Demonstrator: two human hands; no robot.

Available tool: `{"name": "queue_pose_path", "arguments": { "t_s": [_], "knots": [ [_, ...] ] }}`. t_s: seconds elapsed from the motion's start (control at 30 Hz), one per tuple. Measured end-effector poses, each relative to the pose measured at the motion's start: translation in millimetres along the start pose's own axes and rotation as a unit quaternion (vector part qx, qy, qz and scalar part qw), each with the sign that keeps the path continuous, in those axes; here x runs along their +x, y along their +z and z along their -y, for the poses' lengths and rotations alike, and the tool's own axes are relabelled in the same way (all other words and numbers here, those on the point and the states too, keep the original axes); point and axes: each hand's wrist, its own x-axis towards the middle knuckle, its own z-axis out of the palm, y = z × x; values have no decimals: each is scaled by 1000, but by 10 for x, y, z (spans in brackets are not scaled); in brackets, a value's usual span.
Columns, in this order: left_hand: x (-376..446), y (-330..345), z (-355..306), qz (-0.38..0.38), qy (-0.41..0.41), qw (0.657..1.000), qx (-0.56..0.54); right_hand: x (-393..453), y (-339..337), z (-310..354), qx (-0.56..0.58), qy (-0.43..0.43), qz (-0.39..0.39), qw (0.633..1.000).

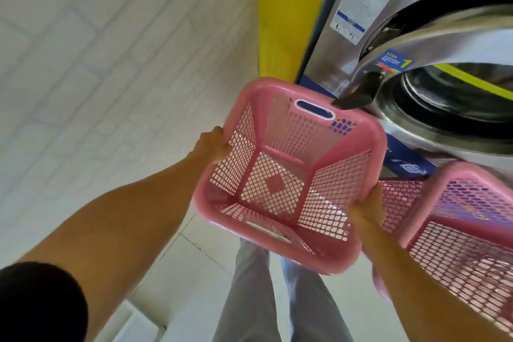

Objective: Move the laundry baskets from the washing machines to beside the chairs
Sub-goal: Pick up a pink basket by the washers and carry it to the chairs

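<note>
Two hands, left hand (213, 144) and right hand (366, 209), grip the pink basket's (277, 175) rims; open floor (200, 264) below, a second basket (458, 225) seemingly touching at right.

White brick-pattern wall (91, 44) fills the area left of the grip; a yellow panel (288, 8) rises above it, meeting a steel machine front (327, 44) up and to the right; pale tiled floor (194, 272) with thin dark joints lies below; light is bright and even.

A black short sleeve (36, 302), bare forearms and grey trousers (249, 300).
</note>
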Motion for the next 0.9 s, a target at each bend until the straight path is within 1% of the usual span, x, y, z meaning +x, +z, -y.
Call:
{"name": "queue_pose_path", "arguments": {
  "t_s": [0.1, 0.2, 0.33, 0.47, 0.6, 0.73, 0.77, 0.9],
  "knots": [
    [-449, 77, 144, 15, -65, 997, -38, -49, -103, 7, 14, 4, 8, 1000],
    [-875, 220, 375, 3, -121, 991, -63, -89, -133, -13, -35, -32, 30, 998],
    [-1458, 415, 709, -20, -172, 980, -94, -296, -169, -18, -83, -93, 73, 990],
    [-2102, 588, 938, -54, -224, 957, -175, -512, -207, -2, -110, -151, 96, 978],
    [-2840, 722, 1057, -100, -245, 931, -250, -787, -155, 82, -117, -206, 121, 964],
    [-3569, 977, 1281, -140, -291, 885, -337, -1108, -9, 153, -146, -293, 133, 936],
    [-3753, 1076, 1364, -152, -304, 867, -365, -1256, 22, 158, -153, -319, 141, 924],
    [-4590, 1574, 1644, -212, -358, 776, -473, -1786, 246, -15, -203, -410, 196, 867]
  ]
}}
